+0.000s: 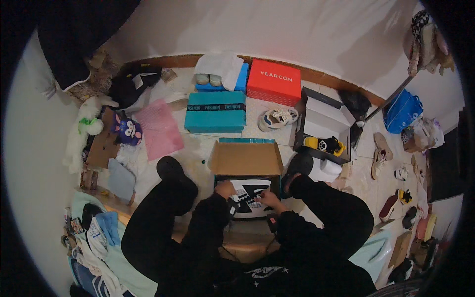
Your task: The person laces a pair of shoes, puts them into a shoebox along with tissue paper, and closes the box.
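An open teal shoebox (pixel 246 156) with a brown inner lid stands between my feet. Inside it lies a flat-looking black-and-white patterned item (pixel 246 211); I cannot tell exactly what it is. My left hand (pixel 225 189) curls over its left side, at the box's left wall. From the right, my right hand (pixel 270 199) reaches in with fingertips pinched on the item's middle. The fingers of both hands are small and partly hidden, so the exact grip is unclear. Small dark tags hang near both cuffs.
Beyond the lid stand a closed teal box (pixel 215 115), a red shoebox (pixel 274 83) and a white sneaker (pixel 278 118). At right, a dark open box (pixel 326 122) holds a yellow-and-black shoe (pixel 324 144). A pink sheet (pixel 161 130) and a purple plush toy (pixel 128 130) lie left; loose shoes (pixel 379 159) lie right.
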`<act>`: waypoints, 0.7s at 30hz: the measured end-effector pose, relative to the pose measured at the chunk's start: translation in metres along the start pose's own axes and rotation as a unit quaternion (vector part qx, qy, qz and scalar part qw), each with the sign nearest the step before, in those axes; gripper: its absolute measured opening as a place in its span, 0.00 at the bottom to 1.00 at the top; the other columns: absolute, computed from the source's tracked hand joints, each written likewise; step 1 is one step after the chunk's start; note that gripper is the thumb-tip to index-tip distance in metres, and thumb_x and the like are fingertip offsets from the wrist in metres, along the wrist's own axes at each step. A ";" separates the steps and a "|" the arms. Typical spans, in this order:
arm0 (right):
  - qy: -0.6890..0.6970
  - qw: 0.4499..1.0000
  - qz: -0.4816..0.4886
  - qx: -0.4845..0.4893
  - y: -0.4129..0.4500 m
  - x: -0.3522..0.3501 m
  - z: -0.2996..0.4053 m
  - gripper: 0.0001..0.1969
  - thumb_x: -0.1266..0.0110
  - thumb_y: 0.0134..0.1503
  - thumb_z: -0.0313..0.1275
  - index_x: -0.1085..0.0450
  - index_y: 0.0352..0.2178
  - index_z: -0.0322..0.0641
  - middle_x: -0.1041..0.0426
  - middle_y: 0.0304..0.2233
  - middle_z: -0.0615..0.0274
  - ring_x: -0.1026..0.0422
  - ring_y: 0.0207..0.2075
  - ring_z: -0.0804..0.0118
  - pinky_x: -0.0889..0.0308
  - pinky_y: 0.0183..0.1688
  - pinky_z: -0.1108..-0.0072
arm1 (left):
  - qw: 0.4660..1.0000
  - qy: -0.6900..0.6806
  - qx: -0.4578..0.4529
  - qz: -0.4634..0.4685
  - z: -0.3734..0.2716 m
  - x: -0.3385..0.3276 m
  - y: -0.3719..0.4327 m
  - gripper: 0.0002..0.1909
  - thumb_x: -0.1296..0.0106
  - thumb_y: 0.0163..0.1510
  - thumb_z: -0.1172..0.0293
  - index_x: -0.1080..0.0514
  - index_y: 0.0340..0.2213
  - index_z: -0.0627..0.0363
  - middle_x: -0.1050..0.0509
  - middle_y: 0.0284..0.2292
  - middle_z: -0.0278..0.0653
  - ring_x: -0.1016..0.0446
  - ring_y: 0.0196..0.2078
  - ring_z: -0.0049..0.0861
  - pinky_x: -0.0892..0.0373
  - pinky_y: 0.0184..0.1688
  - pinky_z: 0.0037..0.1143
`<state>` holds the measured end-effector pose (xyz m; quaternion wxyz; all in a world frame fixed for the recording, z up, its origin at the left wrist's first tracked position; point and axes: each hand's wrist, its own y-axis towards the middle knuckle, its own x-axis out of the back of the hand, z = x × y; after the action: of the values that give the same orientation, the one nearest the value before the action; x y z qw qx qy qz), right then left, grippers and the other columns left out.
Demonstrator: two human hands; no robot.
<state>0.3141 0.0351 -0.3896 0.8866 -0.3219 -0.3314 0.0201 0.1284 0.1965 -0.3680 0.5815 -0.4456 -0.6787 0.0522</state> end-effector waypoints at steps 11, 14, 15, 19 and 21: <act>0.080 0.925 -0.371 -0.015 -0.016 0.059 0.037 0.12 0.56 0.45 0.35 0.36 0.24 0.35 0.34 0.22 0.49 0.34 0.26 0.50 0.39 0.28 0.71 | 0.891 -0.360 0.206 -0.185 0.049 0.024 0.050 0.32 0.61 0.43 0.48 0.43 0.41 0.65 0.39 0.41 0.53 0.40 0.43 0.44 0.41 0.43 0.32; 0.128 0.887 -0.442 0.050 0.007 0.057 0.063 0.12 0.58 0.47 0.33 0.36 0.28 0.34 0.35 0.28 0.49 0.35 0.31 0.51 0.40 0.33 0.72 | 0.841 -0.510 0.046 -0.176 0.143 -0.004 0.060 0.33 0.65 0.46 0.48 0.46 0.45 0.66 0.40 0.42 0.50 0.39 0.44 0.36 0.42 0.44 0.29; 0.115 0.886 -0.447 0.029 0.006 0.063 0.039 0.12 0.58 0.47 0.33 0.36 0.28 0.34 0.35 0.28 0.49 0.35 0.31 0.51 0.40 0.33 0.72 | 0.823 -0.553 -0.006 -0.129 0.118 -0.010 0.064 0.32 0.66 0.48 0.49 0.46 0.45 0.66 0.39 0.42 0.47 0.38 0.43 0.33 0.42 0.43 0.27; 0.144 0.855 -0.499 -0.022 0.037 0.060 -0.049 0.16 0.62 0.50 0.36 0.39 0.36 0.34 0.36 0.34 0.53 0.36 0.34 0.60 0.42 0.37 0.79 | 0.696 -0.712 -0.072 -0.057 0.059 0.012 0.051 0.30 0.74 0.52 0.49 0.47 0.47 0.62 0.39 0.43 0.38 0.39 0.44 0.24 0.41 0.42 0.22; 0.445 0.858 -0.235 0.104 0.041 0.077 -0.113 0.21 0.65 0.51 0.42 0.40 0.39 0.37 0.37 0.38 0.55 0.37 0.37 0.62 0.43 0.39 0.79 | 0.663 -0.744 -0.075 -0.031 0.007 0.027 0.042 0.30 0.75 0.52 0.48 0.47 0.47 0.60 0.39 0.44 0.36 0.39 0.44 0.23 0.42 0.43 0.22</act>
<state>0.4492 0.0238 -0.4346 0.9464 -0.1146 0.0369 -0.2997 0.1476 0.2425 -0.3742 -0.1515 -0.2788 -0.9006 0.2971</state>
